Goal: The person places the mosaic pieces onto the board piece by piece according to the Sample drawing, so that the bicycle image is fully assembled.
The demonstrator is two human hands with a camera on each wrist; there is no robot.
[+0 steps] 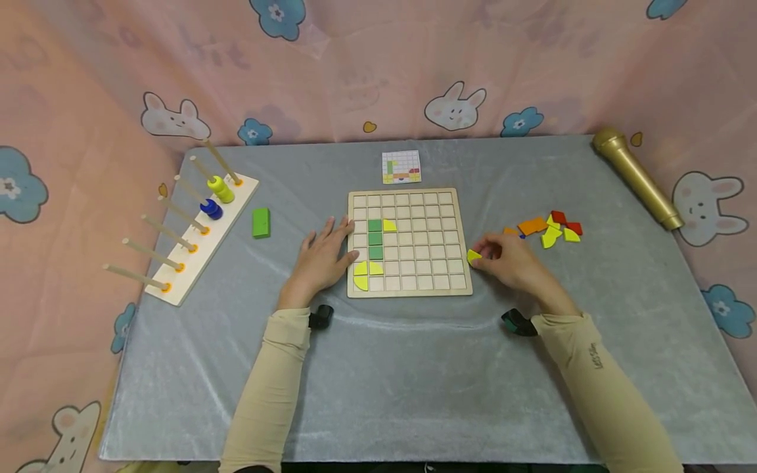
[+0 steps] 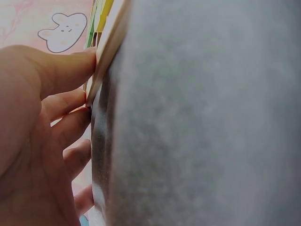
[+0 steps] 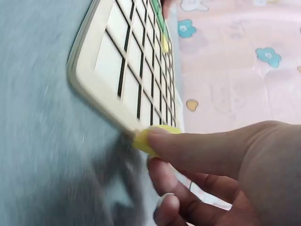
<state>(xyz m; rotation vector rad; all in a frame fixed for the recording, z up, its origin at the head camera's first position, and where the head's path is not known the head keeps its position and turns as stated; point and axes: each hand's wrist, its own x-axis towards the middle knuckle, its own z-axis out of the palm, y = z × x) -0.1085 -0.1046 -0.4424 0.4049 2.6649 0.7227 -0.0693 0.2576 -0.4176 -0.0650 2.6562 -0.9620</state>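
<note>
A square wooden grid board (image 1: 425, 253) lies mid-table in the head view. Three green squares (image 1: 375, 239) form a column on it, with yellow quarter-circle pieces (image 1: 361, 282) in several left-side cells. My left hand (image 1: 319, 259) rests at the board's left edge, fingers loosely extended; in the left wrist view its thumb (image 2: 70, 68) touches the rim. Just beyond the right edge, my right hand (image 1: 508, 261) pinches a yellow quarter-circle piece (image 1: 474, 256) between thumb and fingers. That same piece (image 3: 143, 142) appears near the board's rim in the right wrist view.
Loose orange (image 1: 532, 226), red (image 1: 558, 217) and yellow pieces (image 1: 550, 237) lie right of the right hand. Behind the board is a pattern card (image 1: 401, 167). A green block (image 1: 261, 223) and peg stand (image 1: 204, 247) are left, a gold microphone (image 1: 639, 177) far right.
</note>
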